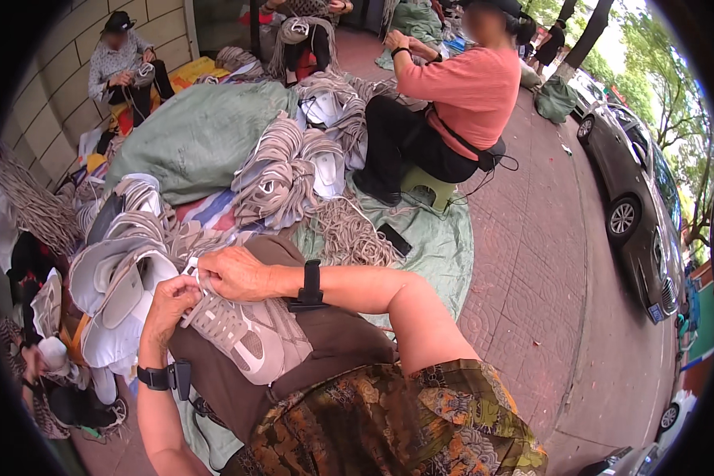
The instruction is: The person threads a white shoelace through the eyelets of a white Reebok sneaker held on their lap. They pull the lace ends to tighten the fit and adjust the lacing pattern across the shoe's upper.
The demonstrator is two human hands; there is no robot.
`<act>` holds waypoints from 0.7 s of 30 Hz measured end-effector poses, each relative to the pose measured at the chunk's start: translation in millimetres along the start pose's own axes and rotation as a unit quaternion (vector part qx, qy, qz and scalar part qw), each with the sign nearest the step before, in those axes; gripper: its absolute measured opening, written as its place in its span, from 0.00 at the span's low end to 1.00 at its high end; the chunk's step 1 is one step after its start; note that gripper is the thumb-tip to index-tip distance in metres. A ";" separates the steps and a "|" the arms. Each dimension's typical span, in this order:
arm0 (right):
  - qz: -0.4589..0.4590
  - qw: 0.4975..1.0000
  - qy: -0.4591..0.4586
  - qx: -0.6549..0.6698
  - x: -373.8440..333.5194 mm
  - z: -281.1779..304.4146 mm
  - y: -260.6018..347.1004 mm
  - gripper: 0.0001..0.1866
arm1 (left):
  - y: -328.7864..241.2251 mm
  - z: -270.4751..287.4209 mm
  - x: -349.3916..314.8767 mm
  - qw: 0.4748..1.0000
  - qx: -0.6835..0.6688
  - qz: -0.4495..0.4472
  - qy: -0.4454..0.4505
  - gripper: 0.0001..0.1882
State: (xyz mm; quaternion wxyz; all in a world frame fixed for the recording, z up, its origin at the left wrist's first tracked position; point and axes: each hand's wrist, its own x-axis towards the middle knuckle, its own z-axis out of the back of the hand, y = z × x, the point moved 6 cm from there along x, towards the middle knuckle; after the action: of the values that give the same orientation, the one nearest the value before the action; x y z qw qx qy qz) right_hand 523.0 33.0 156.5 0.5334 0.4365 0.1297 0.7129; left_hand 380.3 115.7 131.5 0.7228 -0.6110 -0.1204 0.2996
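A beige-grey shoe upper (pixel 250 337) lies across my lap, its toe toward me and its laced front facing up. My left hand (pixel 172 305) pinches the edge of the upper at the far end of the lacing. Beside it, my right hand (pixel 234 274) is closed with fingertips together on a pale shoelace (pixel 192 266). Both hands nearly touch there, and my fingers partly hide the lace. Each wrist wears a black strap.
Stacked shoe uppers (pixel 127 278) lie at my left, with more bundles (pixel 282 166) ahead. Loose laces (pixel 349 230) and a phone (pixel 394 239) rest on green sheeting. A person in pink (pixel 468 95) sits ahead right; others work farther back. A dark car (pixel 635 190) stands at right.
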 end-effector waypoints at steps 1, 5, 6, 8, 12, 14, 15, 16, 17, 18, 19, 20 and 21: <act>-0.018 1.000 0.009 -0.008 -1.1 -2.0 -0.3 0.05 | 1.8 -0.2 -0.7 1.000 -0.007 0.001 0.004 0.07; -0.002 1.000 -0.023 0.001 -2.9 -12.3 -2.7 0.04 | 5.3 0.5 2.9 1.000 0.006 0.010 0.022 0.06; 0.002 1.000 -0.024 -0.001 -3.3 -15.8 -3.1 0.04 | 4.4 -0.3 2.8 1.000 0.013 0.016 0.022 0.06; 0.012 1.000 -0.024 -0.007 -1.6 -18.6 -0.8 0.03 | 2.7 -0.3 1.9 0.999 0.028 0.023 0.020 0.05; -0.033 0.999 0.008 0.030 2.0 -19.3 -5.3 0.04 | 7.9 -0.9 3.6 0.998 0.048 -0.035 -0.012 0.05; -0.025 0.999 0.008 0.039 5.6 -20.9 -11.7 0.07 | 8.8 0.1 5.2 0.994 0.096 -0.056 -0.019 0.05; -0.024 0.999 0.010 0.041 5.4 -22.2 -14.8 0.08 | 8.5 0.9 5.6 0.990 0.120 -0.067 -0.022 0.05; -0.022 0.999 0.013 0.043 5.9 -22.4 -15.4 0.09 | 6.2 1.3 4.8 0.986 0.145 -0.080 -0.030 0.04; -0.020 0.999 0.016 0.045 6.2 -22.9 -15.9 0.10 | 3.7 1.0 3.7 0.980 0.170 -0.094 -0.038 0.03; -0.017 0.998 0.017 0.054 6.1 -23.2 -16.3 0.11 | 0.9 0.3 2.3 0.974 0.195 -0.107 -0.046 0.03; -0.016 0.998 0.017 0.063 4.9 -23.1 -17.0 0.11 | -7.0 -3.3 -0.9 0.965 0.222 -0.127 -0.052 0.03; -0.014 0.997 0.018 0.071 4.1 -23.4 -17.9 0.12 | -17.3 -7.0 -5.6 0.955 0.249 -0.147 -0.058 0.03; -0.018 0.997 0.023 0.076 4.5 -23.9 -19.9 0.13 | -25.4 -9.5 -9.8 0.944 0.276 -0.167 -0.063 0.03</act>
State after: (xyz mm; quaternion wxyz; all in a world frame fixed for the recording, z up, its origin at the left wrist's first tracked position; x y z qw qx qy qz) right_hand 517.5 51.5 131.8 0.5079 0.4568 0.2038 0.7013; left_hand 385.0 100.5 155.6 0.8938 -0.3381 -0.1790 0.2339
